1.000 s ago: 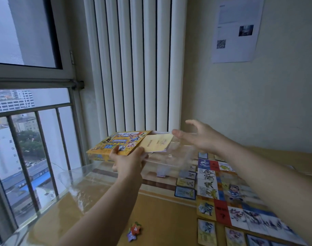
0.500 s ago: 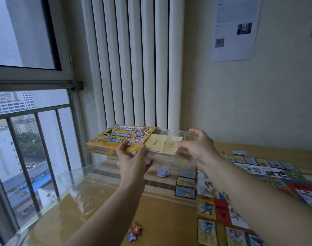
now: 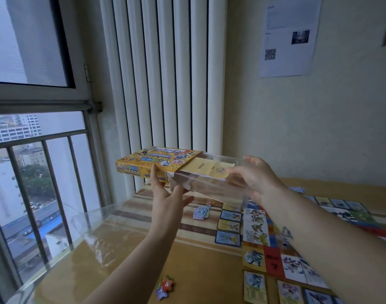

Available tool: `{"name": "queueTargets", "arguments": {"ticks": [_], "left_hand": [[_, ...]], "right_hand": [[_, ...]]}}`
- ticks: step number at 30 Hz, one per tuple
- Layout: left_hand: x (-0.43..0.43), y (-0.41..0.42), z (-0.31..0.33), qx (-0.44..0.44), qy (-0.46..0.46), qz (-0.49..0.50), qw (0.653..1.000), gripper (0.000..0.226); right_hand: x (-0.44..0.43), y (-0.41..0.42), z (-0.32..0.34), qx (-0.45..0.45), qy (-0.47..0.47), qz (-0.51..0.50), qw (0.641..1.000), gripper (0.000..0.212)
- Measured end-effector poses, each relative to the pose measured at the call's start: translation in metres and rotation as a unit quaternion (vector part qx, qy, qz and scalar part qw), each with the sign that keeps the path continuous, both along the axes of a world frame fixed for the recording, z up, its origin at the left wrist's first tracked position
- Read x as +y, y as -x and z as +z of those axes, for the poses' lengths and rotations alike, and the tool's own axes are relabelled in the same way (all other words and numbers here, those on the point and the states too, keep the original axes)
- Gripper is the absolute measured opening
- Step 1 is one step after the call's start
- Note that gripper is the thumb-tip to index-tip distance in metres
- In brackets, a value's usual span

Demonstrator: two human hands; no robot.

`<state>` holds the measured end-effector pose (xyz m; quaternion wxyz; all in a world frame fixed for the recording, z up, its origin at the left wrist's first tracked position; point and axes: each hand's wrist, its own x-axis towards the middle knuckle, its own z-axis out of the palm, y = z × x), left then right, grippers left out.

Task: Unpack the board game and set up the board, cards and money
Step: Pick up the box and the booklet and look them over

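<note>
Beside a barred window [image 3: 34, 172], a person is holding a yellow game box [image 3: 152, 161] in the air above a table [image 3: 198, 270]. The left hand [image 3: 165, 194] is cupping the box from below, thumb pressing its near side. A clear tray [image 3: 211, 189] is sticking out of the box's right end, carrying a yellow leaflet [image 3: 209, 170]. The right hand [image 3: 257, 178] is gripping the tray's right end with curled fingers. On the table below, paper money [image 3: 200, 212] is lying in a small pile, just left of a column of cards [image 3: 229, 227] running beside the laid-out board [image 3: 273, 255].
</note>
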<state>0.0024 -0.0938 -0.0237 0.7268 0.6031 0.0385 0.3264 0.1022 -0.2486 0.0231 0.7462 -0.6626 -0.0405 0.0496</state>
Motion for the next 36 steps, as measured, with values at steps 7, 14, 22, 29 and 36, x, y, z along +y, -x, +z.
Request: {"name": "queueTargets", "arguments": {"ticks": [7,14,22,29,36], "left_hand": [[-0.008,0.000,0.006,-0.056,0.063,-0.027,0.996,0.086],[-0.013,0.001,0.012,-0.078,0.066,-0.033,0.994,0.071],[-0.017,0.004,0.016,-0.075,0.015,0.017,0.997,0.068],[-0.019,0.002,0.017,-0.108,0.016,0.038,0.993,0.044],[-0.022,-0.001,0.016,-0.112,0.059,0.089,0.988,0.049]], "right_hand": [[0.000,-0.011,-0.005,0.027,-0.038,-0.009,0.999,0.090],[-0.001,-0.009,-0.003,0.029,-0.042,-0.004,0.999,0.087],[0.001,-0.007,0.000,0.028,-0.055,-0.003,0.998,0.082],[0.003,-0.004,0.004,0.034,-0.055,0.017,0.998,0.073],[0.010,-0.005,0.004,0.027,-0.049,0.003,0.998,0.074]]}}
